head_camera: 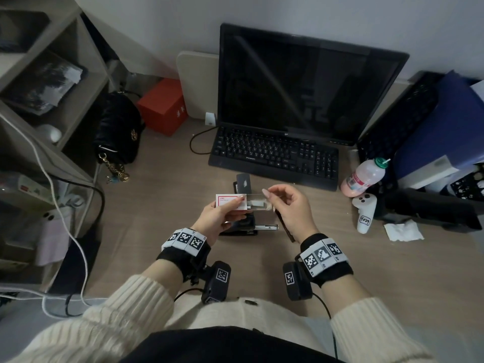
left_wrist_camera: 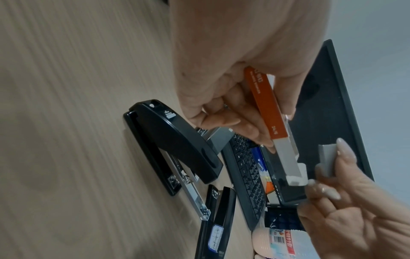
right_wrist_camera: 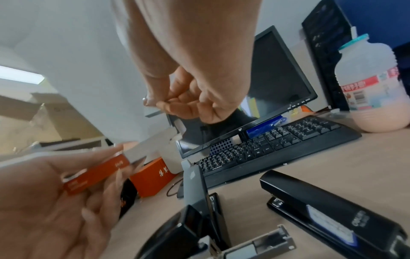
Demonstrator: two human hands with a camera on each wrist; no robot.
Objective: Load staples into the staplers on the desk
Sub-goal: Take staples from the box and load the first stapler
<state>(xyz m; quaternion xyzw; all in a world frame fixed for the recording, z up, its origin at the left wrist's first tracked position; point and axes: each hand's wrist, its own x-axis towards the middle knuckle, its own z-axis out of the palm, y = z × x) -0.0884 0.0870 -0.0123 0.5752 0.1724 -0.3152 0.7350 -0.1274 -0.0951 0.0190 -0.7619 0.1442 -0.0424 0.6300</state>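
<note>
My left hand (head_camera: 235, 205) grips a red-and-white staple box (head_camera: 227, 201), orange on its side (left_wrist_camera: 268, 105). Its inner tray (left_wrist_camera: 286, 157) is slid out toward the right and shows grey staples. My right hand (head_camera: 268, 196) pinches a short grey staple strip (left_wrist_camera: 326, 159) just past the tray's end, above the desk. Under my hands lies a black stapler (left_wrist_camera: 173, 143) with its top lifted and its metal magazine (left_wrist_camera: 193, 196) extended. A second black stapler (right_wrist_camera: 332, 215) lies closed to the right. A third (right_wrist_camera: 197, 185) stands opened upright behind.
A black keyboard (head_camera: 275, 153) and monitor (head_camera: 301, 87) stand behind the staplers. A pink drink bottle (head_camera: 364, 176), a white controller (head_camera: 364, 210) and crumpled paper (head_camera: 403, 231) are at the right. A red box (head_camera: 163, 106) and a black bag (head_camera: 117, 129) sit at the back left.
</note>
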